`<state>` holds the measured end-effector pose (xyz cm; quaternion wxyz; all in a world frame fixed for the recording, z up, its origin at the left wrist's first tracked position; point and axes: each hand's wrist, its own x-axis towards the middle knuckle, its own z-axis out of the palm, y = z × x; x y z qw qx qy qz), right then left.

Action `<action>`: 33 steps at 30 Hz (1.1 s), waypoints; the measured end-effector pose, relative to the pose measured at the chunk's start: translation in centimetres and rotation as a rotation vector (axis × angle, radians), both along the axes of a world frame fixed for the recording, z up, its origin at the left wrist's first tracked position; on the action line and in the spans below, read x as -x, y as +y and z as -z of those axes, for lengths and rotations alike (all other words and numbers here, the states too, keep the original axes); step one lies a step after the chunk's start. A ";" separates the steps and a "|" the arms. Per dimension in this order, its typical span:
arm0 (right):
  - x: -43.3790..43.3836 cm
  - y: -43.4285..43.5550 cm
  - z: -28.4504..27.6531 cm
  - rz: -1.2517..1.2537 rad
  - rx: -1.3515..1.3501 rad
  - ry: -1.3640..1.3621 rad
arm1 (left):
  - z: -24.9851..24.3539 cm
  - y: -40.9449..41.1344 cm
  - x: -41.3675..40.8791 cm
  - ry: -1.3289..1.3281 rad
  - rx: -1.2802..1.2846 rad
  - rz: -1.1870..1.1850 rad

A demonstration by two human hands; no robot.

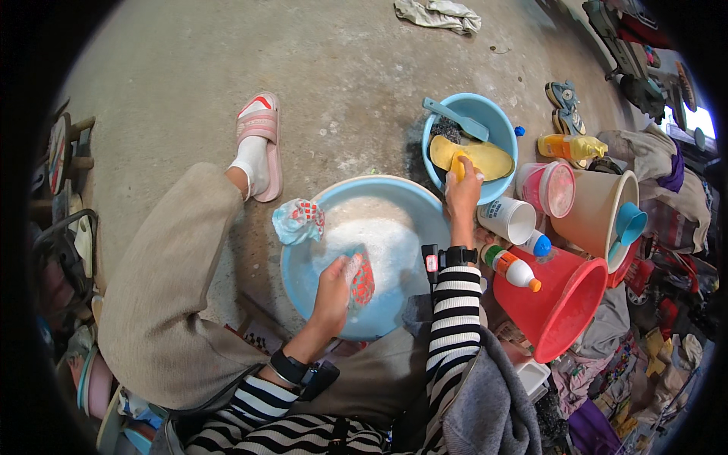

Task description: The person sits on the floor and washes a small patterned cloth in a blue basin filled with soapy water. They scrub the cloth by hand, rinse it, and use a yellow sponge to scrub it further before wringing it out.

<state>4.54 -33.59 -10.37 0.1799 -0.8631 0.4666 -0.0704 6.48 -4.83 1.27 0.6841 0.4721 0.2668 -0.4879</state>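
Observation:
A wet cloth item [362, 284], blue with a red pattern and perhaps a sock, is gripped in my left hand [331, 290] above the large blue basin [296, 261]. Whitish suds and water fill that basin. My right hand [463, 190] reaches over a smaller blue basin [497, 116], its fingers around a yellow bar [457, 165] that looks like soap. Beside the bar lies a yellow insole-shaped piece [489, 159]. A blue plastic scoop-like tool [460, 120] and a dark scourer [446, 129] are also in the small basin. Another bunched blue-and-red cloth [298, 220] hangs over the large basin's left rim.
To the right lie a red bucket [546, 296], a beige bucket [588, 199], a white tub [508, 219], a pink tub [556, 187] and several bottles, one yellow [569, 147]. Sneakers [566, 108] stand beyond. A pale cloth [438, 15] lies on the concrete floor [341, 62].

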 end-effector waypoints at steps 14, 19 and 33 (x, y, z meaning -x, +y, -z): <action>5.3 9.3 -16.5 -0.011 -0.866 -0.530 | 0.1 -0.7 0.7 0.005 0.120 -0.071; 10.1 19.0 -17.9 -0.295 -0.748 -0.430 | 0.9 -0.9 2.7 0.001 0.302 -0.086; 15.0 22.7 -15.1 -0.173 -0.529 -0.510 | -0.4 1.2 6.6 0.263 0.391 0.078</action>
